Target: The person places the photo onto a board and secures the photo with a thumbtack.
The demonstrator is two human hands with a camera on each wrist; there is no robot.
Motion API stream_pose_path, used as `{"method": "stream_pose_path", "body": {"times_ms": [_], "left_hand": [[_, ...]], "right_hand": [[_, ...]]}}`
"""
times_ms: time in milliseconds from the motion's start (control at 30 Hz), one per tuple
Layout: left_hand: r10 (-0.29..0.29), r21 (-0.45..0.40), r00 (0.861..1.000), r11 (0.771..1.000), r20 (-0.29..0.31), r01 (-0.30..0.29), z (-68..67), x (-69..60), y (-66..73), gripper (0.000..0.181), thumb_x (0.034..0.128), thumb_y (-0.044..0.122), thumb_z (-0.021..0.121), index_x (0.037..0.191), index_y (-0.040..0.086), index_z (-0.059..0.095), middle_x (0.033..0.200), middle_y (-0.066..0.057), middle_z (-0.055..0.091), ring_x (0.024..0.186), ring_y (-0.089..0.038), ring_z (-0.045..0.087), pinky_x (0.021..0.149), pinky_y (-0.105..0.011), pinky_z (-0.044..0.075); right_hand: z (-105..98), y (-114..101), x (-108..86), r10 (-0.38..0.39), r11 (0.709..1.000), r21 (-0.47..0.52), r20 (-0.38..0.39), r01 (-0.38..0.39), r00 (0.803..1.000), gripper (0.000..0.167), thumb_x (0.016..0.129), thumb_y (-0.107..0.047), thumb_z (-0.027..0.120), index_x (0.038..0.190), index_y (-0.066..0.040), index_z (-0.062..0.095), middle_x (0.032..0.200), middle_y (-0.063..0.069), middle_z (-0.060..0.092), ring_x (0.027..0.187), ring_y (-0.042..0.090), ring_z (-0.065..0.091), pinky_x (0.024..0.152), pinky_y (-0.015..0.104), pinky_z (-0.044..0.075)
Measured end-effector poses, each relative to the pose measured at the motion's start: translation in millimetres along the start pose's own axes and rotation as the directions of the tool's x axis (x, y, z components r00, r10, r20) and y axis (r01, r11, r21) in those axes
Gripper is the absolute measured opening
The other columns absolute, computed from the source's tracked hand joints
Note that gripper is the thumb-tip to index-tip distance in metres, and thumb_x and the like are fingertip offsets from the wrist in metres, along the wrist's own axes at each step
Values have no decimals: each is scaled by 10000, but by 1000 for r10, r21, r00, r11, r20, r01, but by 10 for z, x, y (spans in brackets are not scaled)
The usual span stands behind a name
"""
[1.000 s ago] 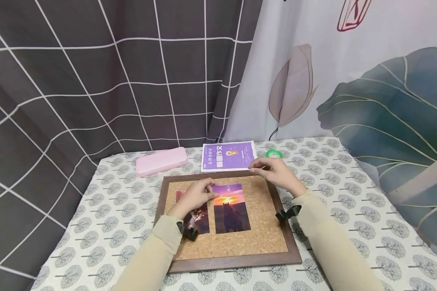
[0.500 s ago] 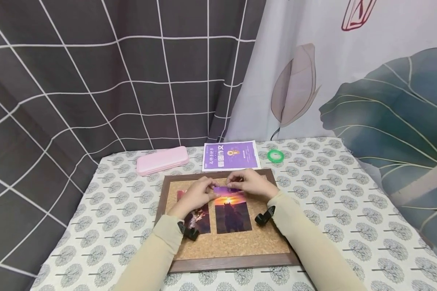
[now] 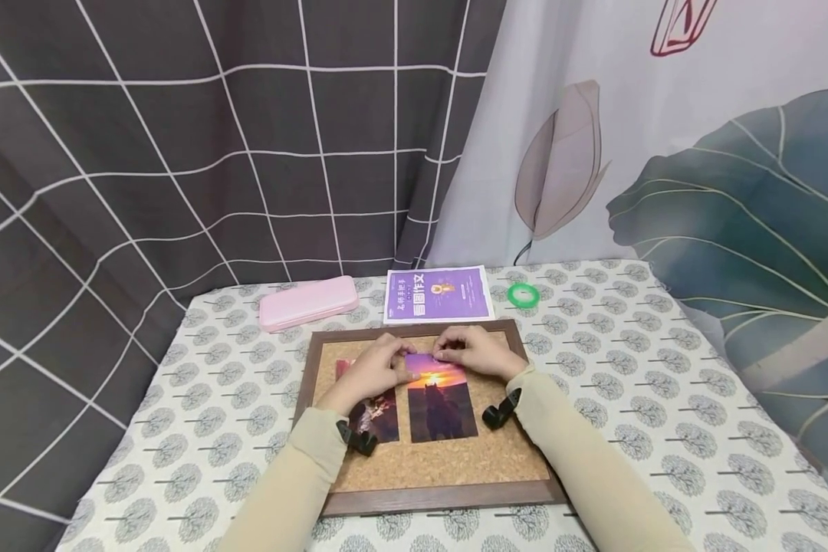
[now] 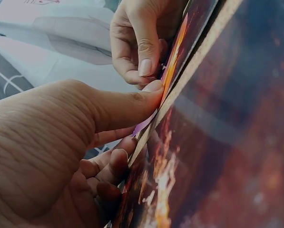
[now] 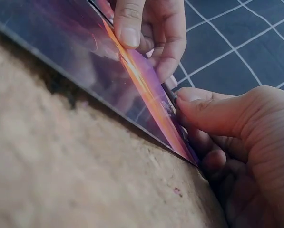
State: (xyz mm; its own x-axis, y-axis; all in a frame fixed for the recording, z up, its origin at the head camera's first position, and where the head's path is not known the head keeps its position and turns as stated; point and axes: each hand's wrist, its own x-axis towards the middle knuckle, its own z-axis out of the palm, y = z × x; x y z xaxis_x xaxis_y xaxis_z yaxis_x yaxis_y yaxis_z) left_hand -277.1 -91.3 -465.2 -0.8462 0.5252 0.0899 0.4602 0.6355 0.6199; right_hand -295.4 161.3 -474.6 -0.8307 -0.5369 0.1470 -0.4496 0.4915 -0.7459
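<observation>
A sunset photo with a dark horse shape lies on a cork board with a brown frame. My left hand pinches its upper left corner, the thumb on the picture's face. At the top edge, just right of the left hand, is my right hand. Its thumb and fingertips pinch a thin clear strip, like tape, faint in the left wrist view. A second photo, dark with pink and red, lies left of the first, partly hidden under the left hand and wrist.
Behind the board lie a pink pencil case, a purple-covered book and a green tape roll. The table wears a tree-print cloth. Curtains hang behind.
My right hand has moved from the board's upper right, by the book, left and down to the sunset photo's top edge. The left hand has stayed at the photo's corner.
</observation>
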Motion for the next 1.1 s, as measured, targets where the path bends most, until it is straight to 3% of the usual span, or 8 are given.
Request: {"method": "stream_pose_path", "body": {"times_ms": [300, 867, 1100], "left_hand": [[-8, -7, 1000, 1000, 9, 9, -15, -14, 18, 373, 858, 259, 799, 1181, 130, 666, 1044, -30, 532, 858, -163, 517, 780, -363, 463], [-20, -10, 1000, 1000, 20, 20, -14, -24, 15, 379, 866, 261, 797, 1199, 148, 657, 1064, -30, 526, 859, -161, 518, 783, -360, 464], [-24, -4, 1000, 1000, 17, 24, -6, -9, 0, 381, 860, 271, 801, 1192, 148, 660, 1065, -33, 532, 862, -161, 522, 786, -355, 462]], "right_hand": [[-1, -3, 4, -11, 1000, -6, 19, 11, 1000, 45, 934, -202, 727, 953, -215, 765, 993, -87, 673, 925, 123, 616, 838, 347, 474], [38, -2, 16, 14, 999, -46, -25, -15, 1000, 57, 924, -229, 740, 963, -187, 741, 907, -96, 675, 836, 117, 600, 760, 312, 485], [32, -19, 22, 29, 1000, -4, -11, -29, 1000, 76, 921, -238, 743, 933, -164, 753, 937, -76, 678, 877, 130, 602, 803, 329, 468]]}}
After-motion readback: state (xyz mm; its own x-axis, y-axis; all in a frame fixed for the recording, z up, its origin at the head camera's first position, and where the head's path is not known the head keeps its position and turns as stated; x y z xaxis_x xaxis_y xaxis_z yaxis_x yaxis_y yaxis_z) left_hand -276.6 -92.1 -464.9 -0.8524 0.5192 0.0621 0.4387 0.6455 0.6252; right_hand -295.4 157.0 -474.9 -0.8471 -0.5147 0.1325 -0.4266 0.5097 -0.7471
